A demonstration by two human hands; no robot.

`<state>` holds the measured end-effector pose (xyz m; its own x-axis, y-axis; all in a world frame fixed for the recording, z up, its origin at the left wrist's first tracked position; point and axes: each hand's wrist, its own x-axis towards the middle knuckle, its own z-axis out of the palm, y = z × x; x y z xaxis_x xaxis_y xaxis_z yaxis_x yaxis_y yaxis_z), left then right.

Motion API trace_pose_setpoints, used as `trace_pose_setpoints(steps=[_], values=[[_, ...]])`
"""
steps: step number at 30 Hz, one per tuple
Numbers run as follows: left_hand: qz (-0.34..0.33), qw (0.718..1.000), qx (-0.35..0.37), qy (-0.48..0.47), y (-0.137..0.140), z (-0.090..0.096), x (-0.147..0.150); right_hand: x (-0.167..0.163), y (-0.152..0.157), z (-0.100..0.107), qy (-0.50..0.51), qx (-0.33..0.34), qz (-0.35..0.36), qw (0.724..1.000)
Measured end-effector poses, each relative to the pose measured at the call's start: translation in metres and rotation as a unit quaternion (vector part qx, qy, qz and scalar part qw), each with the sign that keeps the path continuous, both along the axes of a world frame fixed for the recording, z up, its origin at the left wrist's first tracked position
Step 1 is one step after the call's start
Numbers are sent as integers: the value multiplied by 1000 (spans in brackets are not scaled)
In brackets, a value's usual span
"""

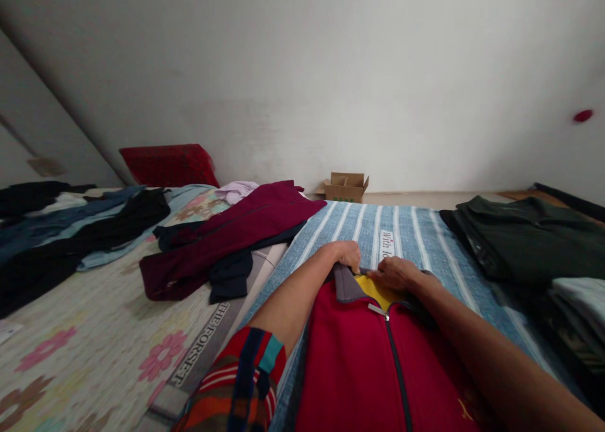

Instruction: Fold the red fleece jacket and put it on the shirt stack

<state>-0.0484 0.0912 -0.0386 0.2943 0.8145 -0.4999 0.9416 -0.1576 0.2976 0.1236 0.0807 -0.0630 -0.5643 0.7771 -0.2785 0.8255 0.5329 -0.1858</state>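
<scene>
A red zip jacket (359, 362) with a grey collar and yellow lining lies flat on the blue striped mattress (416, 230) in front of me. My left hand (347, 254) pinches the grey collar at its top left. My right hand (396, 273) presses on the yellow lining at the collar's right side. Both hands almost touch each other at the neck of the jacket. The zipper runs down the jacket's middle.
A maroon garment (236, 230) over dark clothes lies to the left, with more dark clothing (70, 230) on the floral sheet (94, 337). Folded dark green clothes (529, 236) stack at the right. A red pillow (167, 165) and a cardboard box (346, 186) sit by the wall.
</scene>
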Motion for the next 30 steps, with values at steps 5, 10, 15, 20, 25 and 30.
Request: trace_pose_setpoints(steps=[5,10,15,20,25,30], values=[[-3,999,-9,36,-1,6,-6,0,-4,-2,-12,15,-23,1000],[-8,998,-9,67,-3,11,-6,0,-6,1,-11,15,-20,1000],[-25,995,2,93,-4,12,-1,0,-9,4,-4,25,-18,999],[-38,993,12,111,-4,14,2,-1,-12,4,-4,44,-24,999],[-49,991,17,125,-3,15,3,-3,-22,7,3,94,-38,995],[-58,989,18,136,-1,17,6,-9,-25,16,41,130,-14,991]])
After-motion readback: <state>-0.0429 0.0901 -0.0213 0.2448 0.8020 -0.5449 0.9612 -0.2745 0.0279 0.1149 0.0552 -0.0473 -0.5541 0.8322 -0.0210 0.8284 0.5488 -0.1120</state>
